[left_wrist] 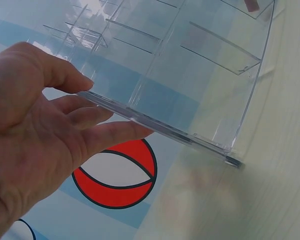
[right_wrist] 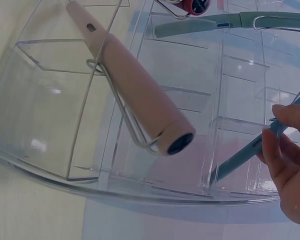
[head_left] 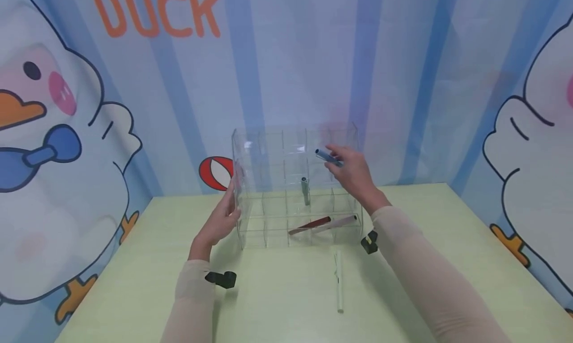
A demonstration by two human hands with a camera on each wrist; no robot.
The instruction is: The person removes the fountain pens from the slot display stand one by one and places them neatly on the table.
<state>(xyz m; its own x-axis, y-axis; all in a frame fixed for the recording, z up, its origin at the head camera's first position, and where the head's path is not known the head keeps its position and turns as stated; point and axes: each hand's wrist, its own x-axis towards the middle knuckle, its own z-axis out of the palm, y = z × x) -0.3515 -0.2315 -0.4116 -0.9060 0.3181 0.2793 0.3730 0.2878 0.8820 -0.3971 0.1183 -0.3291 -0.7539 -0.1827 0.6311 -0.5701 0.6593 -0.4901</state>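
Note:
A clear acrylic rack (head_left: 295,156) with rows of compartments stands on the table. My left hand (head_left: 222,218) holds its left side; in the left wrist view the thumb lies at the edge of the side panel (left_wrist: 160,127), fingers along its outer face. My right hand (head_left: 351,171) pinches a blue pen (head_left: 328,157) before the upper right compartments. In the right wrist view the lower end of that pen (right_wrist: 240,161) points into a compartment. A dark green pen (head_left: 305,191) leans in a middle compartment. Lower down, a dark red pen (head_left: 310,225) and a pink pen (head_left: 334,224) lie slanted.
A pale green pen (head_left: 339,283) lies on the light table (head_left: 282,293) in front of the rack. Behind the rack hangs a striped blue cloth (head_left: 295,59) with duck drawings. A black camera mount sits on each wrist, the left one (head_left: 221,279) near the table.

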